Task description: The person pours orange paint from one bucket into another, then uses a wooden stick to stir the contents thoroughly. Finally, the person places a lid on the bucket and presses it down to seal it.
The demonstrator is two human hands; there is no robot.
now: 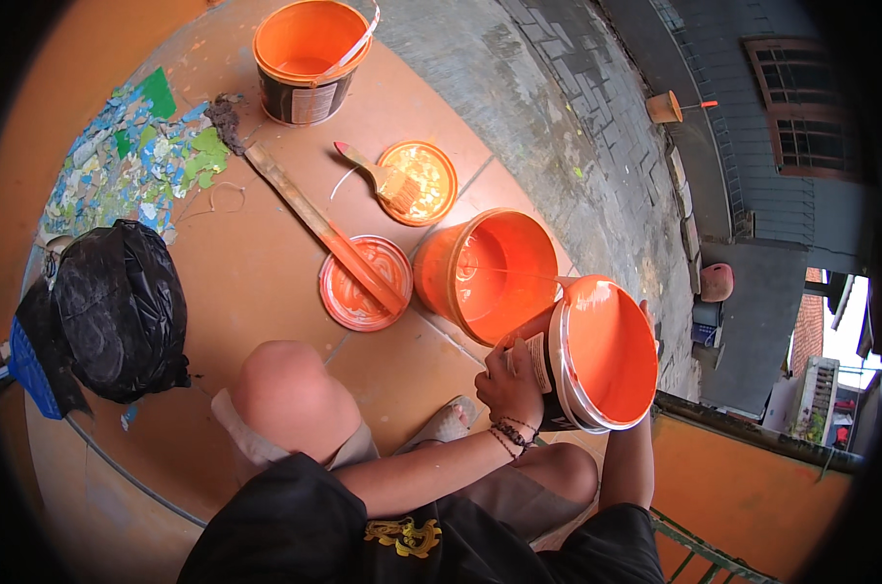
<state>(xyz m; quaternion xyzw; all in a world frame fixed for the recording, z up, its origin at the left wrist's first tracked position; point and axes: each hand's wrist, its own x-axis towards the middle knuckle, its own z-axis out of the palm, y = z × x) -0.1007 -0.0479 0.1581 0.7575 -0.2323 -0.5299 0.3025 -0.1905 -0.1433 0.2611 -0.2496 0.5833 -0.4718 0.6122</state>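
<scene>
Clasping a dark bucket [552, 409] of orange paint [611, 355] by its side in the curled left hand [512, 383], with the right hand [645, 310] at its far side, too hidden to tell its hold. Holding it tilted toward a second bucket [438, 277] just beyond the left hand. Facing, farther leftward, a wooden stick [295, 200] across a smeared lid [347, 300], a brush [381, 177] on another lid [429, 164], and a third bucket [280, 97] farthest off.

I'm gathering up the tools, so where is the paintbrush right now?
In the head view, the paintbrush lies slightly left of the upper middle, its bristles on the paint-smeared round lid to the right of the wooden stick.
</scene>
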